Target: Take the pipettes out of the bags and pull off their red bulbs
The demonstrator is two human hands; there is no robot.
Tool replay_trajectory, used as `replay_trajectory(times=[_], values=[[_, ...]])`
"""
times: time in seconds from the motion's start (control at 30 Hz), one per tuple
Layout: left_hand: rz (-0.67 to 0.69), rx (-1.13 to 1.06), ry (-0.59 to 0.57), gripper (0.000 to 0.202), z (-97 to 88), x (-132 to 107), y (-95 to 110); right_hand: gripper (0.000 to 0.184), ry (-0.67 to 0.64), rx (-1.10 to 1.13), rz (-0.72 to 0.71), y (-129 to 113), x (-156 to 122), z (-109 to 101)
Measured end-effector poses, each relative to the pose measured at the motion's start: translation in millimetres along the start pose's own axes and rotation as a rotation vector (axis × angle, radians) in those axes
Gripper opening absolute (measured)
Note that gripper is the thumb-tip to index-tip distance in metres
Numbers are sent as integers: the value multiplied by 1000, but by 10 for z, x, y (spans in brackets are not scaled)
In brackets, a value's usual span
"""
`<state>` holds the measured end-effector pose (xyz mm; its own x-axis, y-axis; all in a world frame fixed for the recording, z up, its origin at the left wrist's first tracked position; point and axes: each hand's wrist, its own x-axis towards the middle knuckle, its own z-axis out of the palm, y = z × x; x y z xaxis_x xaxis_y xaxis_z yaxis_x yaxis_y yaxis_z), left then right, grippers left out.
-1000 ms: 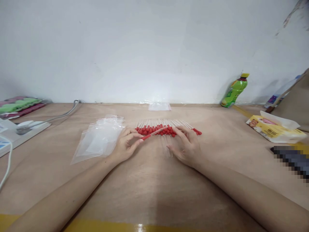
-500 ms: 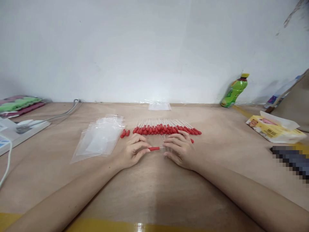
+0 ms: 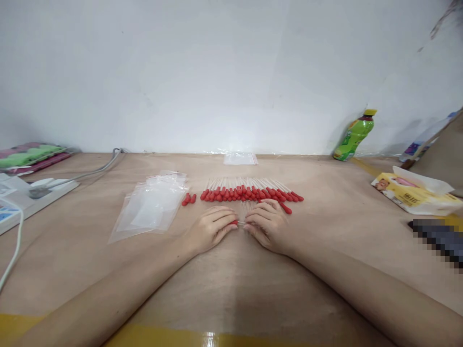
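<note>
My left hand [image 3: 215, 227] is closed around the red rubber bulb of a dropper [image 3: 235, 222], so most of the bulb is hidden. My right hand [image 3: 268, 225] pinches the clear glass tube coming out of that bulb; the tube's far part is hidden by my fingers. Just beyond my hands lies a row of droppers [image 3: 246, 193], red bulbs toward me and clear tubes toward the wall. A few bare glass tubes [image 3: 248, 206] lie by my right fingertips. One more dropper [image 3: 285, 208] rests beside my right hand. Loose red bulbs [image 3: 188, 198] sit left of the row.
Clear zip bags [image 3: 150, 207] are spread at the left, with another bag [image 3: 240, 159] by the wall. A power strip [image 3: 54, 190] with cables stands far left. At the right are a green bottle [image 3: 353, 137], a tissue pack [image 3: 412, 193] and a blurred dark object [image 3: 439, 237].
My left hand has moved right, closer to my right hand, and now covers most of the red bulb. My right hand has hardly moved.
</note>
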<state>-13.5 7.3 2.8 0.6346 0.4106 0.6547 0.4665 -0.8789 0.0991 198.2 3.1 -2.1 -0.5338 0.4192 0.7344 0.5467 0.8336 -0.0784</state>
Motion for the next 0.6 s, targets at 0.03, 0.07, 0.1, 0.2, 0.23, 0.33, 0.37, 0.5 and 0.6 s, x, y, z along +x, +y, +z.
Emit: replay_trajectory(times=[0.03, 0.07, 0.1, 0.2, 0.23, 0.33, 0.37, 0.5, 0.6], values=[[4, 6, 9, 19, 7, 0, 0, 10, -3, -2, -5, 2, 3, 3], [9, 11, 19, 20, 8, -1, 0, 11, -8, -6, -10, 4, 5, 7], [15, 15, 27, 20, 8, -2, 1, 12, -14, -9, -13, 6, 8, 11], [24, 38, 48, 25, 15, -5, -2, 13, -16, -11, -15, 4, 18, 24], [31, 49, 52, 26, 22, -6, -4, 13, -11, -12, -16, 0, 22, 27], [58, 82, 49, 28, 49, -6, -10, 12, 1, -17, -26, -12, 34, 33], [65, 90, 47, 27, 55, -6, -10, 12, 0, -14, -30, -14, 36, 35], [99, 118, 47, 25, 55, -4, -3, 13, -11, 10, -46, -6, 30, 59], [122, 137, 40, 21, 41, 3, 13, 12, -9, 51, -66, 0, 18, 82]])
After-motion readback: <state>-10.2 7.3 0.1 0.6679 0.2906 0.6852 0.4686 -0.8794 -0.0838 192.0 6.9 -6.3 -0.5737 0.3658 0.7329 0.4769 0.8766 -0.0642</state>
